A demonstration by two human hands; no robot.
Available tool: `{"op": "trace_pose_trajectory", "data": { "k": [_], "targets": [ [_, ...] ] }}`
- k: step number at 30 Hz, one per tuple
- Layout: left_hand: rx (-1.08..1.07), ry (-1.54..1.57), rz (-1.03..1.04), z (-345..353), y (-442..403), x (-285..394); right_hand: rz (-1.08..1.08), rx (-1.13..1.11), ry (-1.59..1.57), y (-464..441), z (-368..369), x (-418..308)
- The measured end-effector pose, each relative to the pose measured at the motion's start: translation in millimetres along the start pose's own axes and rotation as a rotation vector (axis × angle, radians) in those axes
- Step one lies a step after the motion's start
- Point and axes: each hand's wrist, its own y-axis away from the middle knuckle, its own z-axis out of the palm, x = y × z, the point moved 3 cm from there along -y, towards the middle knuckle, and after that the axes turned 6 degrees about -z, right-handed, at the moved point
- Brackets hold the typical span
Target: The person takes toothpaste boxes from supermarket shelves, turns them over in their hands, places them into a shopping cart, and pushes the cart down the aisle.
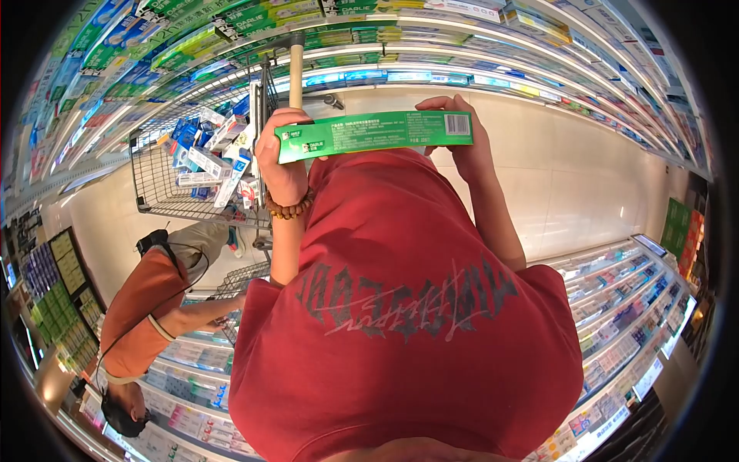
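A long green toothpaste box (369, 132) is held up level in front of my red shirt, its printed side and a barcode at the right end facing up. My left hand (283, 154) grips the box's left end and wears a beaded bracelet at the wrist. At the barcode end, my right hand (464, 142) holds the other side, with the fingers partly behind the box.
On the left is a wire shopping cart (202, 162) holding several small boxes. Shelves (431, 31) of boxed goods curve across the top, and more shelves (616, 308) stand at lower right. Another person in an orange shirt (142, 308) is at lower left, by a second cart.
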Motion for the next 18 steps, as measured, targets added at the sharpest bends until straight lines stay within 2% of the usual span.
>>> {"op": "trace_pose_trajectory", "data": {
  "k": [3, 5, 7, 10, 14, 18],
  "targets": [
    [0.027, 0.124, -0.097, 2, 0, 0, -0.070, 0.042, 0.036, 3, -5, 4],
    [0.098, 0.170, -0.290, -1, 2, -6, -0.113, 0.091, 0.029, -2, -13, 12],
    [0.161, 0.198, -0.484, -8, 1, -13, -0.055, 0.102, 0.009, -2, -18, 17],
    [0.014, 0.259, -0.567, -9, -1, -12, -0.020, 0.091, 0.016, -5, -18, 18],
    [-0.030, 0.244, -0.664, -5, 0, -5, -0.008, 0.069, 0.037, -4, -7, 9],
    [-0.081, 0.015, -0.667, -14, -5, -9, 0.014, 0.032, 0.098, -6, -5, 7]
  ]
}}
